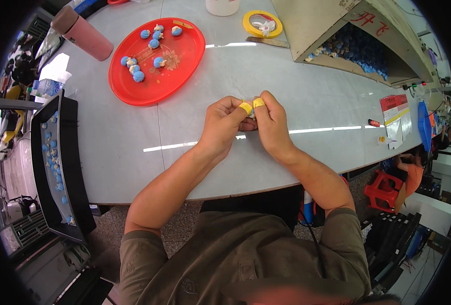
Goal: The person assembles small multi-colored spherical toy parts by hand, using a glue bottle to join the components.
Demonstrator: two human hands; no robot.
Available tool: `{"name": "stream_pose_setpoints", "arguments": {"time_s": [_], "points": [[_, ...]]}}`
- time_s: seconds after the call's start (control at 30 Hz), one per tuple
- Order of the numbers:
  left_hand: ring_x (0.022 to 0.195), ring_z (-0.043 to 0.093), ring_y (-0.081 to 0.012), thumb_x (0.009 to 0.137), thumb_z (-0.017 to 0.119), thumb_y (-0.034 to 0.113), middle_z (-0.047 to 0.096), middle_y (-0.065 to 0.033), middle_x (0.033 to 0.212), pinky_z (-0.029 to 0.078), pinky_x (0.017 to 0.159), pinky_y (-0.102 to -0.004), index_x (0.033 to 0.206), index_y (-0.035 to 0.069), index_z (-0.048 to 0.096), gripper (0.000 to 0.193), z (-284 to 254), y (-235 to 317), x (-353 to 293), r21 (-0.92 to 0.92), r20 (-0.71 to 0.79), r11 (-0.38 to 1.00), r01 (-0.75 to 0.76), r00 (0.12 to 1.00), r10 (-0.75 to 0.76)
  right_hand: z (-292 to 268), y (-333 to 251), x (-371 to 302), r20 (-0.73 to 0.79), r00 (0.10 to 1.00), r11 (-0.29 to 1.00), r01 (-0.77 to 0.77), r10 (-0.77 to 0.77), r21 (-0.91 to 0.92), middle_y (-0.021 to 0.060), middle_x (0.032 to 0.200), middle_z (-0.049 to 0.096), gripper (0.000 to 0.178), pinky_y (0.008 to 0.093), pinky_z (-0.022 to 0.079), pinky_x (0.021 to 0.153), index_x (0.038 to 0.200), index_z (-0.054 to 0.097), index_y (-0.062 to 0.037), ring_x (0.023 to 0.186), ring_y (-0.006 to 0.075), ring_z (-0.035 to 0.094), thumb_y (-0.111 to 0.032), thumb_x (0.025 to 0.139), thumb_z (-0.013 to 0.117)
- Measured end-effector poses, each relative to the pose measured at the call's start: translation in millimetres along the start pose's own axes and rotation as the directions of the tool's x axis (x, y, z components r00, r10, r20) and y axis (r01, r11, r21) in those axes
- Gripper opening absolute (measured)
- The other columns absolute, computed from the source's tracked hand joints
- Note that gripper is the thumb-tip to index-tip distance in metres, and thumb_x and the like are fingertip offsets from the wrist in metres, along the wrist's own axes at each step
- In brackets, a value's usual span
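Note:
Above the grey table my left hand (222, 122) and my right hand (272, 122) meet, both closed, with yellow tape wrapped round each thumb. Between their fingertips they pinch a small blue-and-cream figure (252, 116), mostly covered by the fingers. Farther left lies a red oval tray (129, 94), holding several small round figures (154, 43) in blue and cream. More such pieces (345, 48) are heaped inside an open-fronted box (307, 30) at the far right.
A pink bottle (86, 36) stands left of the tray. A black bin (78, 193) with blue pieces sits beyond the table's left edge. At the back are a yellow tape roll (248, 25), a flat blade-like tool (268, 41) and a white container (222, 6). Printed cards (395, 117) lie right.

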State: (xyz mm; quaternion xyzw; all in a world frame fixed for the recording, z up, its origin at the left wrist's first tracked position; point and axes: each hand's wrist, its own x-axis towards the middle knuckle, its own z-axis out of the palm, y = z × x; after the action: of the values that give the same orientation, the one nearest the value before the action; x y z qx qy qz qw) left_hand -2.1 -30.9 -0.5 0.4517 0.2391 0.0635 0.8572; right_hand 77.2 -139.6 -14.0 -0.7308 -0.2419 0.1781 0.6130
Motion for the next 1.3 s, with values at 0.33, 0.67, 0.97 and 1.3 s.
{"name": "stream_pose_setpoints", "arguments": {"time_s": [0.33,0.67,0.97,1.3], "points": [[0.079,0.065,-0.0178,0.094,0.056,0.015,0.065,-0.0102,0.091,0.054,0.074,-0.0313,0.095,0.002,0.059,0.013,0,-1,-1,0.038,0.014,0.999,0.0,1.0,-0.001,1,4,-2,-0.015,0.999,0.999,0.033,-0.032,0.037,0.0049,0.061,0.045,0.023,0.032,0.035,0.052,0.073,0.038,-0.003,0.059,0.0113,0.037,-0.011,0.092,0.046],[0.079,0.065,-0.0178,0.094,0.056,0.015,0.065,-0.0097,0.09,0.054,0.074,-0.0315,0.094,0.002,0.059,0.013,-1,-3,-1,0.033,0.017,0.999,-0.005,1.0,0.005,0,2,-1,-0.011,1.0,1.0,0.019,-0.019,-0.005,0.0061,0.062,0.045,0.023,0.0324,0.035,0.052,0.072,0.037,-0.0024,0.059,0.0125,0.037,-0.011,0.091,0.046],[0.079,0.065,-0.0182,0.094,0.056,0.015,0.065,-0.0101,0.091,0.054,0.074,-0.0315,0.095,0.001,0.059,0.014,-1,-1,-1,0.041,0.021,0.999,-0.005,1.0,0.004,0,4,-1,-0.02,0.999,0.999,0.026,-0.027,-0.019,0.0065,0.063,0.047,0.022,0.0327,0.036,0.054,0.073,0.038,-0.0022,0.059,0.0136,0.038,-0.012,0.091,0.047],[0.084,0.066,-0.0174,0.094,0.059,0.019,0.065,-0.0103,0.093,0.054,0.075,-0.0297,0.105,0.0,0.055,0.022,-1,8,2,0.086,-0.021,0.993,-0.078,0.997,0.081,-8,-6,6,0.037,0.999,0.982,-0.02,0.014,0.188,0.0029,0.078,0.056,0.011,0.0261,0.041,0.061,0.089,0.049,-0.0011,0.068,0.0075,0.045,-0.011,0.094,0.05]]}}
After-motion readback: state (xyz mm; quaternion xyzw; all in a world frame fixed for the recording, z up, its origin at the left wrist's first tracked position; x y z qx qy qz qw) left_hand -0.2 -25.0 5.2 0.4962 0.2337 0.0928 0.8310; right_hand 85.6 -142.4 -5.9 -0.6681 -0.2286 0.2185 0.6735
